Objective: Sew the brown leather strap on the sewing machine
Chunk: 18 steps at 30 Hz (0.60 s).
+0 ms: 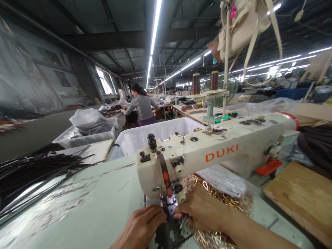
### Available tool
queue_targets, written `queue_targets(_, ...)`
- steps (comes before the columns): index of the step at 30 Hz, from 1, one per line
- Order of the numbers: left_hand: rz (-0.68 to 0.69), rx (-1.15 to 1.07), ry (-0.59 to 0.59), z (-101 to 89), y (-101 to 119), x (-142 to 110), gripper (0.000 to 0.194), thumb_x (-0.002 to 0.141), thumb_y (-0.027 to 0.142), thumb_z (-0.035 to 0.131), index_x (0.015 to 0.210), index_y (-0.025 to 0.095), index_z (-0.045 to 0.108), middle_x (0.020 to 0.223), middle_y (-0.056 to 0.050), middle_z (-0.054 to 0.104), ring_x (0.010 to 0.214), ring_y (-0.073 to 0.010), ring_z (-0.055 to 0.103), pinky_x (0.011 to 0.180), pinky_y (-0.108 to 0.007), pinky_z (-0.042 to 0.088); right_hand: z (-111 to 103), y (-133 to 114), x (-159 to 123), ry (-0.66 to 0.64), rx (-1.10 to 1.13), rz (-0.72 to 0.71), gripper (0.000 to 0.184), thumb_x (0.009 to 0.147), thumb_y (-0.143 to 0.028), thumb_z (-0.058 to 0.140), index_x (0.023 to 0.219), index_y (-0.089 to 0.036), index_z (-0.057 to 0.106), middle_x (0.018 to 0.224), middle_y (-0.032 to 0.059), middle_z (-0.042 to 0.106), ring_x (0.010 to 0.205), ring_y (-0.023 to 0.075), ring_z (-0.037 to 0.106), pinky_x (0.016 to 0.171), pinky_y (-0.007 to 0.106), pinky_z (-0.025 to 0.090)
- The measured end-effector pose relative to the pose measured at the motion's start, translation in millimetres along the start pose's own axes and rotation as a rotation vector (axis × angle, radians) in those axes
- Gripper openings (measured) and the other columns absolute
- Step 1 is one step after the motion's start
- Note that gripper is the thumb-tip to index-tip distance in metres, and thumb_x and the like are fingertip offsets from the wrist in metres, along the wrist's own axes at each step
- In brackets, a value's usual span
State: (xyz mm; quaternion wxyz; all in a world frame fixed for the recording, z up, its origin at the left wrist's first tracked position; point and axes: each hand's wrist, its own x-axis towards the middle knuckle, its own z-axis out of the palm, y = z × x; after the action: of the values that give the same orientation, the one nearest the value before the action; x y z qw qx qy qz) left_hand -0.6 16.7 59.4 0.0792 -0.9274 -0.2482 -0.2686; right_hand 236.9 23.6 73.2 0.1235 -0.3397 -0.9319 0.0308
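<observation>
A cream sewing machine (220, 152) marked DUKI stands on the pale green table (85, 204). My left hand (141, 226) and my right hand (202, 211) meet at the presser foot (169, 204), both pinching a dark strap (168, 233) under the needle. A brown strap (164, 171) hangs down the machine's head. My right wrist rests on a clear bag of gold chains (228, 200).
Black straps (33, 173) lie piled on the left. White bins (155, 133) stand behind the table, a wooden board (301, 193) at the right. Thread cones (195, 83), a green fan (219, 93) and a hanging cream bag (243, 31) rise behind. A person (142, 105) works farther back.
</observation>
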Motion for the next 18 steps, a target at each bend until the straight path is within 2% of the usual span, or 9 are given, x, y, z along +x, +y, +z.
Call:
queue_targets(3,-0.042,-0.076,-0.116,-4.2,-8,2,0.025,0.094,0.025,0.04,0.105,0.022,0.062,0.096,-0.003,0.068,0.086,-0.014,0.065,0.079,-0.021,0.054,-2,0,0,0.001,-0.006,0.002,0.024,0.088,-0.036,0.047,0.093,-0.028,0.068,0.074,-0.0007,0.068,0.064,0.0156,0.061,0.058,0.028,0.033)
queue_targets(8,-0.266,-0.203,-0.071,6.0,-17,2,0.027,0.093,0.027,0.043,0.094,0.024,0.069,0.089,-0.001,0.071,0.08,-0.015,0.067,0.073,-0.024,0.056,-1,1,1,0.01,-0.016,0.01,0.021,0.087,-0.034,0.049,0.093,-0.029,0.068,0.072,-0.0011,0.068,0.062,0.0152,0.06,0.058,0.028,0.033)
queue_targets(11,-0.454,-0.234,-0.085,9.7,-23,4,0.018,0.088,0.027,0.053,0.086,0.027,0.072,0.088,0.003,0.072,0.082,-0.0162,0.068,0.077,-0.026,0.056,-1,1,1,0.015,-0.012,0.015,0.018,0.085,-0.032,0.051,0.09,-0.028,0.068,0.074,-0.0014,0.068,0.061,0.0138,0.059,0.058,0.027,0.032)
queue_targets(13,-0.529,-0.198,-0.085,8.9,-29,6,0.011,0.082,0.03,0.061,0.084,0.027,0.072,0.089,0.003,0.072,0.085,-0.0192,0.067,0.077,-0.029,0.056,-1,1,1,0.018,-0.018,0.017,0.019,0.087,-0.033,0.05,0.086,-0.026,0.068,0.073,-0.0009,0.068,0.061,0.0135,0.059,0.056,0.027,0.032)
queue_targets(15,-0.528,-0.18,-0.115,7.0,-36,8,0.015,0.08,0.033,0.063,0.091,0.027,0.07,0.095,0.003,0.071,0.089,-0.0212,0.067,0.076,-0.03,0.056,-1,1,2,0.024,-0.029,0.02,0.025,0.089,-0.036,0.048,0.081,-0.024,0.068,0.071,0.0001,0.067,0.06,0.0135,0.058,0.056,0.027,0.031)
queue_targets(18,-0.409,-0.207,-0.23,3.0,-43,11,0.021,0.085,0.036,0.057,0.102,0.028,0.067,0.1,0.003,0.07,0.093,-0.0199,0.066,0.081,-0.027,0.054,0,1,2,0.033,-0.039,0.013,0.029,0.09,-0.039,0.046,0.08,-0.022,0.067,0.07,0.0007,0.067,0.058,0.0132,0.058,0.054,0.027,0.03)
